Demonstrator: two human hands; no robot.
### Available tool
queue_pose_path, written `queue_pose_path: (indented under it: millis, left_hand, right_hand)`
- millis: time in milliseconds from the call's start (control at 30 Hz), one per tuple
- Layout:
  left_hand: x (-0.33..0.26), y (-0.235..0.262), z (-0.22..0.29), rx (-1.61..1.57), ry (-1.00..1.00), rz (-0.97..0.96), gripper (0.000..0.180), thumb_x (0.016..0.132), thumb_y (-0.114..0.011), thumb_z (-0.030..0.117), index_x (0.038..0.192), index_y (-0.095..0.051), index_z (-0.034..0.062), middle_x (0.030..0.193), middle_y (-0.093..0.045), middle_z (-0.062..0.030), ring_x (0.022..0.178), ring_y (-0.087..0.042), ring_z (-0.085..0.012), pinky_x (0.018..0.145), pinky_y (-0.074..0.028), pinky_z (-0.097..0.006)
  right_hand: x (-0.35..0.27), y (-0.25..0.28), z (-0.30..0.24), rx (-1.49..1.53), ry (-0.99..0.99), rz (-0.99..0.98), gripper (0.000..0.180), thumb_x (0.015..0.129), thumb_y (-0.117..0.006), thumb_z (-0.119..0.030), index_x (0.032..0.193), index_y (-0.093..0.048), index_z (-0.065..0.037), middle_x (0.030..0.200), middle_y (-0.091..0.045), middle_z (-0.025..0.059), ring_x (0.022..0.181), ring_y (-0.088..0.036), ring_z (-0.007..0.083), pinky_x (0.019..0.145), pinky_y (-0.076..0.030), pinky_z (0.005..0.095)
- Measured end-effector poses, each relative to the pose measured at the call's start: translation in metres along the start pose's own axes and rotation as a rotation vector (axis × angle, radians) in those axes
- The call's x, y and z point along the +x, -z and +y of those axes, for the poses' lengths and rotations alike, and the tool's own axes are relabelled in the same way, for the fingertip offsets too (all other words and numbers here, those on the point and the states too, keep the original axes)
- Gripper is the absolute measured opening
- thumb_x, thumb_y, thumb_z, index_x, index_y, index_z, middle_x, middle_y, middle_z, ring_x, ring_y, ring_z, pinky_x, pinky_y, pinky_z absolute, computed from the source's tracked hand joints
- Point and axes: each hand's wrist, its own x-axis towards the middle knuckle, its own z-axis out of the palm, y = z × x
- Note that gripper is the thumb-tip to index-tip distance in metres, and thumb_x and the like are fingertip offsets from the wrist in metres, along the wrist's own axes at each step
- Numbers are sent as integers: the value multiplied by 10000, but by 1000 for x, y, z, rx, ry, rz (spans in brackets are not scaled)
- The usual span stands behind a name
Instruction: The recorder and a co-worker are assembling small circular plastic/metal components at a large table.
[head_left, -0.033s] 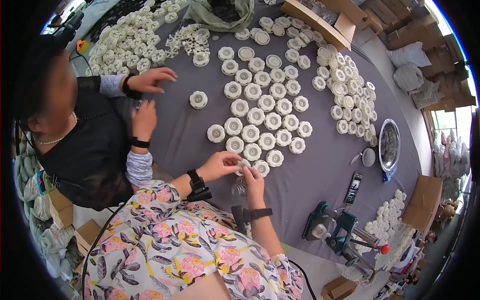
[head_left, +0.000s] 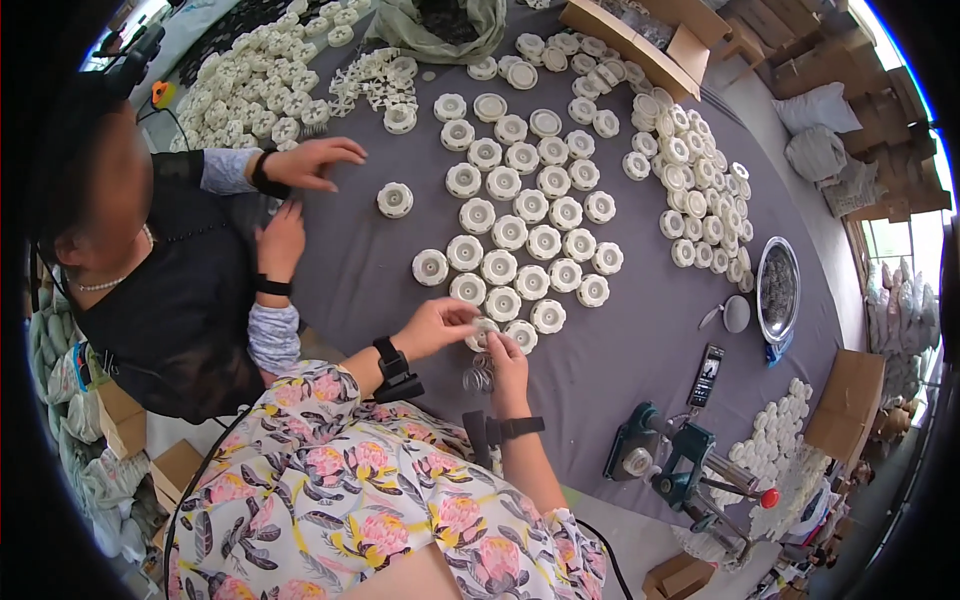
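- Your left hand [head_left: 432, 326] is pinched nearly closed, thumb and fingertips on the rim of a white scalloped disc [head_left: 484, 332] at the near edge of the grey table [head_left: 640, 330], so the piece sits steady where both hands can work on it.
- Your right hand [head_left: 508, 362] comes up from below with curled fingers touching the same disc; whether it grips the disc or only presses on it, I cannot tell.
- Just under that disc, between your hands, lies a small cluster of clear ring-like parts [head_left: 479, 378], kept close so you need not reach far.
- The held disc touches the nearest end of the neat rows of white discs [head_left: 520, 240], laid face up and side by side, which reads as a sorted, counted batch.
- A looser heap of white discs [head_left: 262, 92] lies at the far left, well apart from the rows.
- A co-worker's hand [head_left: 310, 162] rests spread on the cloth near a lone disc [head_left: 394, 199].
- A metal bowl [head_left: 778, 292], a phone [head_left: 706, 374] and a green hand press [head_left: 672, 466] stand to your right, clear of the working spot.
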Motion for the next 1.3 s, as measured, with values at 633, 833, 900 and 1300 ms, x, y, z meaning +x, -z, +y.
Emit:
queue_pose_path:
  millis: [633,833,900,1300]
  left_hand:
    - [14,-27,27,351,-71,-275,377,773,-607,156,1142,-548,104,994,-516,-26,873,-506,-118,749,-425,-267]
    - [13,-27,37,377,-75,-468,350,778,-607,143,1123,-566,105,993,-520,-36,877,-513,-114,741,-434,-254]
    - [9,-26,36,362,-61,-509,335,775,-613,134,1106,-578,99,985,-530,-35,872,-519,-114,734,-438,-252]
    - [-6,-17,26,71,110,-236,267,725,-657,26,988,-615,4,888,-632,-45,791,-581,-90,728,-475,-230]
  right_hand:
    - [-9,40,-19,463,-232,-310,424,850,-444,-88,1256,-353,-4,1041,-555,140,760,-602,202,590,-508,266]
    - [-18,44,-36,332,-247,-459,449,840,-493,-110,1255,-363,1,1039,-551,139,697,-614,202,594,-520,280]
    - [-21,44,-41,348,-270,-473,438,841,-499,-121,1242,-377,6,1017,-561,133,695,-616,202,596,-523,282]
    - [-32,52,-28,109,-194,-341,307,835,-565,-151,1092,-529,14,907,-613,62,764,-566,94,677,-461,225]
